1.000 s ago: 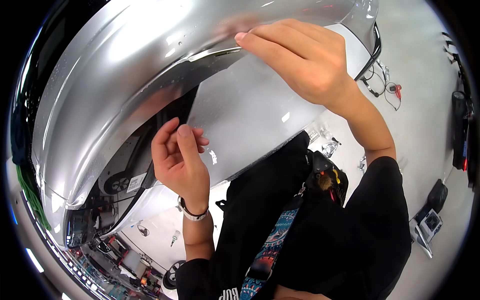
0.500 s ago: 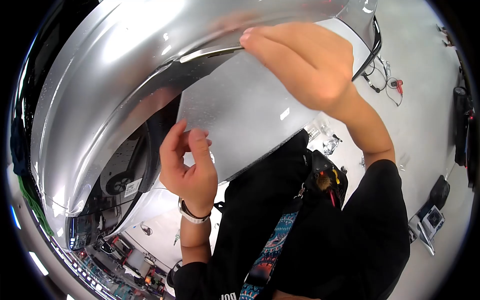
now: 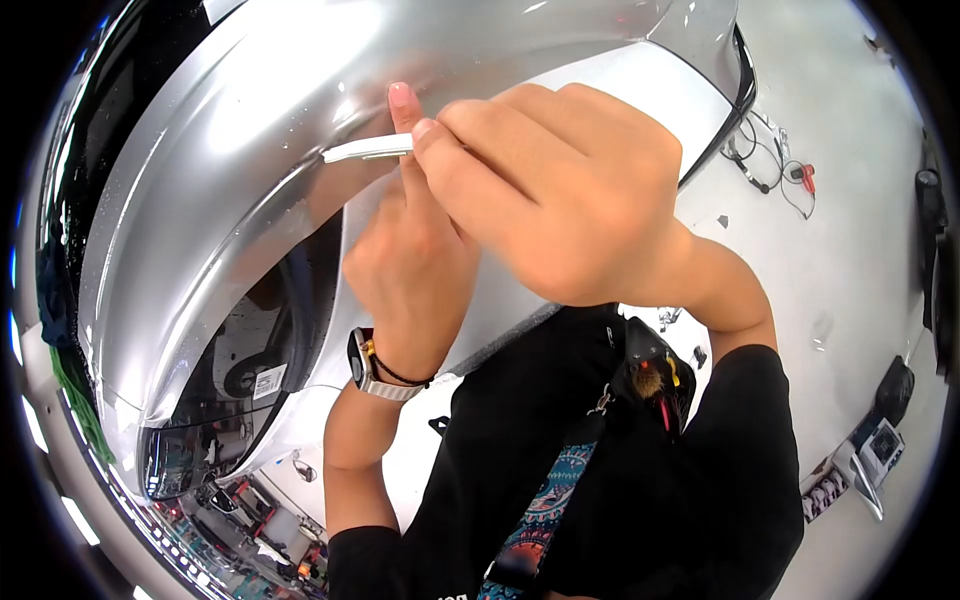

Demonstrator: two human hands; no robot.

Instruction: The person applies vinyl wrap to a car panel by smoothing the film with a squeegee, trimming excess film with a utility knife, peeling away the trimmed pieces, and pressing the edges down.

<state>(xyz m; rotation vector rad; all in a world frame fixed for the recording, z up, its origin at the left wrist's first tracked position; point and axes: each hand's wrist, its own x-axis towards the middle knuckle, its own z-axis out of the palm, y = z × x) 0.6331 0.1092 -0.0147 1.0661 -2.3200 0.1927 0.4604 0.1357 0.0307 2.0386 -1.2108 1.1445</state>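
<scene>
Closed round a thin white strip-like tool (image 3: 368, 149), my right hand (image 3: 560, 190) is over the silver car panel (image 3: 230, 120). The tool's free end points left, close to the panel's crease line. Just under it is my left hand (image 3: 415, 255), its index finger extended up past the tool near the panel surface. The other left fingers are mostly hidden, and what they may hold cannot be seen. A watch is on my left wrist. Beneath my hands, a pale film or sheet (image 3: 490, 320) hangs from the panel's lower edge, partly covered by them.
A dark headlight (image 3: 200, 455) is at the lower left. A green cloth (image 3: 80, 400) hangs at the far left. On the floor at right lie a red-handled tool with a cable (image 3: 806, 177) and a device with a screen (image 3: 880, 447). A black pouch (image 3: 655, 375) hangs at my waist.
My left hand has moved up beside my right hand, with its index finger now extended. My right hand has moved left and down, with the white tool now showing beyond its fingertips.
</scene>
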